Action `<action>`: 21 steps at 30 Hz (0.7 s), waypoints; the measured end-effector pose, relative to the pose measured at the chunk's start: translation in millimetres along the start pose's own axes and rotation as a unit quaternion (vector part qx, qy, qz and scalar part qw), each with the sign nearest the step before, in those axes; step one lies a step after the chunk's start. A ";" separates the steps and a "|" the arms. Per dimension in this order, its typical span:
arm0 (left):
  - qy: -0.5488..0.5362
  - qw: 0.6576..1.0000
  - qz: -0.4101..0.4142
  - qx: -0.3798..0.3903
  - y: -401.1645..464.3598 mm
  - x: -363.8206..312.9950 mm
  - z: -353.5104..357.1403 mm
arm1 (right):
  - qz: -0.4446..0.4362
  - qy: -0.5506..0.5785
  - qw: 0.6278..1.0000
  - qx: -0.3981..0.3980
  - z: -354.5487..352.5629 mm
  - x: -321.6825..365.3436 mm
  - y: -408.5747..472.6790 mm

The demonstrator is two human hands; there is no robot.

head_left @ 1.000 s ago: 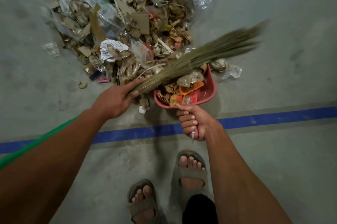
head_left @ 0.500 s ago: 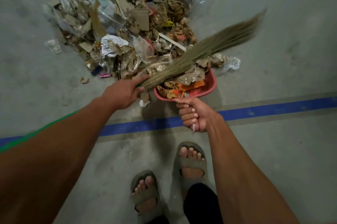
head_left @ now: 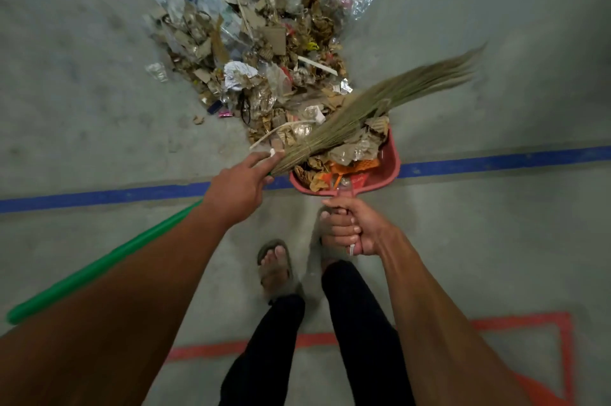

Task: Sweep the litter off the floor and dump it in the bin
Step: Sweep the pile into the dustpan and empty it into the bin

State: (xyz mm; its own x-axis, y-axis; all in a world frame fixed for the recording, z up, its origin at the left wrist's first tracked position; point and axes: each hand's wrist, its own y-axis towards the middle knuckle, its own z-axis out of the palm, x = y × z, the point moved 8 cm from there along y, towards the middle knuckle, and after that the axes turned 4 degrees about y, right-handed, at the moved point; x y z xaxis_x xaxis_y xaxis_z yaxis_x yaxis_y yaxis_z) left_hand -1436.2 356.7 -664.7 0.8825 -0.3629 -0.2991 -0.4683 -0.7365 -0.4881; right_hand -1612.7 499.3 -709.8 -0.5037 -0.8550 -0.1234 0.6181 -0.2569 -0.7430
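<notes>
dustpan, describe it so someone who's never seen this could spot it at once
Follow the blue floor line to the near edge of the litter pile. The dustpan sits there, gripped by the right hand: the only red scoop, heaped with scraps under the broom.

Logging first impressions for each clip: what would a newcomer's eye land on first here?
The big litter pile of cardboard scraps and plastic on the grey floor at top centre. Just below it, the right hand grips a red dustpan heaped with scraps, while the left hand holds a grass broom lying across it, over a blue floor line.
</notes>
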 end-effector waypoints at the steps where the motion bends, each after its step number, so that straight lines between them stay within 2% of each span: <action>1: 0.005 1.000 0.008 -0.001 -15.8 -12.0 -15.6 | 0.003 0.001 1.000 0.014 13.5 -8.2 -17.3; 6: -0.009 1.000 0.008 0.004 -101.9 -73.2 -119.5 | -0.008 -0.026 0.999 0.027 89.2 -42.0 -126.9; 13: 0.050 0.998 0.030 -0.012 -211.1 -157.9 -262.2 | -0.023 -0.043 0.998 0.041 185.3 -79.5 -279.7; 21: 0.075 0.994 0.064 -0.040 -291.9 -224.2 -358.4 | -0.082 -0.059 0.994 0.031 246.7 -109.8 -398.2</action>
State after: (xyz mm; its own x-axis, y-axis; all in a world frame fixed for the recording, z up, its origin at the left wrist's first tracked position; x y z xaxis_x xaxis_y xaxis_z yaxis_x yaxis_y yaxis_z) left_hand -1482.0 448.5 -161.2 0.8156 -0.5329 -0.2255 -0.5771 -0.7200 -0.3854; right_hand -1654.6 584.3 -238.1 -0.5291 -0.8450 0.0776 0.5702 -0.4218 -0.7049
